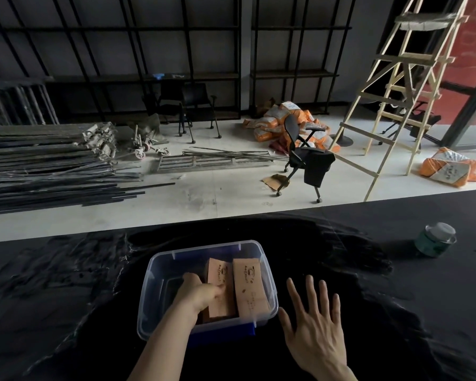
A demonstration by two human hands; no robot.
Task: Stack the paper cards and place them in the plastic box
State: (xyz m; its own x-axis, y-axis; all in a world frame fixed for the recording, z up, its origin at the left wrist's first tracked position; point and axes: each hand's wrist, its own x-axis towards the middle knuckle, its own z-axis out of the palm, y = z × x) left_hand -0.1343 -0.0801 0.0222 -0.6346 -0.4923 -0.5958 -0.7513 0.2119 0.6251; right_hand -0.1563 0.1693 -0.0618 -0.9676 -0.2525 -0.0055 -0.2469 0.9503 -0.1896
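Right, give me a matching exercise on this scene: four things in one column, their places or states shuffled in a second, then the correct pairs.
Things:
1. left hand
2. right hand
3. paper cards
4. green bottle

Places or states:
A. standing on the black table, far right
B. lying in two side-by-side stacks in the plastic box
C. spread flat on the black table beside the box
D. reaching inside the box, on a card stack

Pairs: 1-D, 2-C, 3-B, 4-A
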